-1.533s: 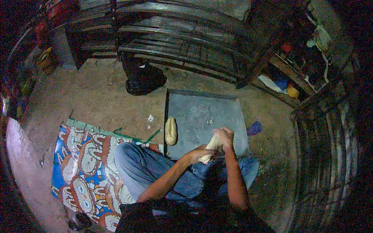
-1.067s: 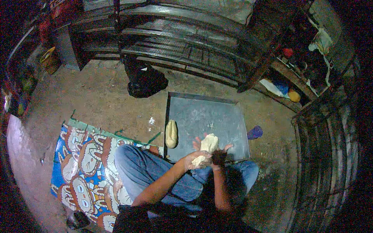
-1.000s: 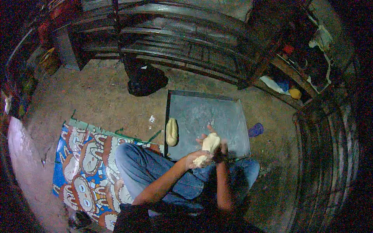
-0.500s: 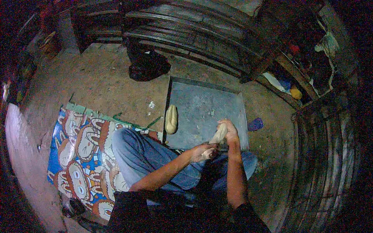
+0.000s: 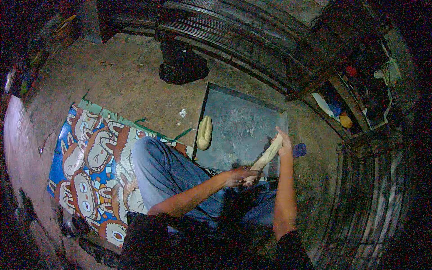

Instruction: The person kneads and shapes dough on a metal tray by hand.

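A long strip of pale dough stretches slantwise between my two hands, over the near right part of a shallow grey metal tray. My left hand is closed round its lower end, close to my lap. At the upper end, by the tray's right side, my right hand grips the dough; some of its fingers are hidden. A folded or twisted piece of dough lies along the tray's left edge, apart from both hands.
A patterned cartoon mat spreads at my left under my bent knee. Beyond the tray sits a black plastic bag. A purple object rests right of the tray. Wooden slats and shelving stand at the back and right.
My right hand has moved up and away from my left, and the dough between them is now longer and thinner. The view has shifted slightly.
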Demonstrator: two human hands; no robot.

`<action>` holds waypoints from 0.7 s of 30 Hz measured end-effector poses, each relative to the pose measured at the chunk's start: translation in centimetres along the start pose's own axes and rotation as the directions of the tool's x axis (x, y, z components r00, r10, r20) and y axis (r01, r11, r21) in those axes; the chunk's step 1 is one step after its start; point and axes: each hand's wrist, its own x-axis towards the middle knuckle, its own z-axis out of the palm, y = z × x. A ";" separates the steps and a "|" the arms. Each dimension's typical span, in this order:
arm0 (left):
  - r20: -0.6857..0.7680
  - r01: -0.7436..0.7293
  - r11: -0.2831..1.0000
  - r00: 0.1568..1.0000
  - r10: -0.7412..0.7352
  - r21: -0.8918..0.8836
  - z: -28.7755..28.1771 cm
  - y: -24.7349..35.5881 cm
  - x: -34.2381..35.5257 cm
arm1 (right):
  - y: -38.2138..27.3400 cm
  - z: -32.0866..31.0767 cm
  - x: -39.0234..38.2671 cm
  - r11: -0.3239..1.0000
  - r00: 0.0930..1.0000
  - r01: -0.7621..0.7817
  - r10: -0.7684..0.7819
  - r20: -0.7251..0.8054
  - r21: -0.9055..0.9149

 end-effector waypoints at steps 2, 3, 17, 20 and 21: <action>-0.010 0.058 0.985 0.998 -0.058 0.160 1.3 1.0 -0.3 | -1.3 -0.5 -0.1 0.999 0.996 -0.003 0.000 -0.093 -0.037; -0.015 0.087 0.967 0.996 -0.086 0.239 1.9 1.3 -0.4 | -1.9 -1.2 0.1 0.998 0.993 -0.060 0.063 -0.102 0.030; 0.045 -0.143 0.939 0.985 0.165 -0.314 -0.2 1.8 -1.4 | -1.6 7.0 -9.3 0.707 0.831 0.549 -0.402 0.384 -0.446; -0.044 -0.220 0.956 0.976 0.215 -0.192 -0.5 2.2 -1.6 | 2.5 10.0 -15.8 0.478 0.744 0.668 -0.413 0.525 -0.571; -0.132 -0.255 0.954 0.963 0.235 -0.159 0.0 2.0 -1.2 | 4.7 8.9 -16.5 0.267 0.662 0.743 -0.421 0.620 -0.613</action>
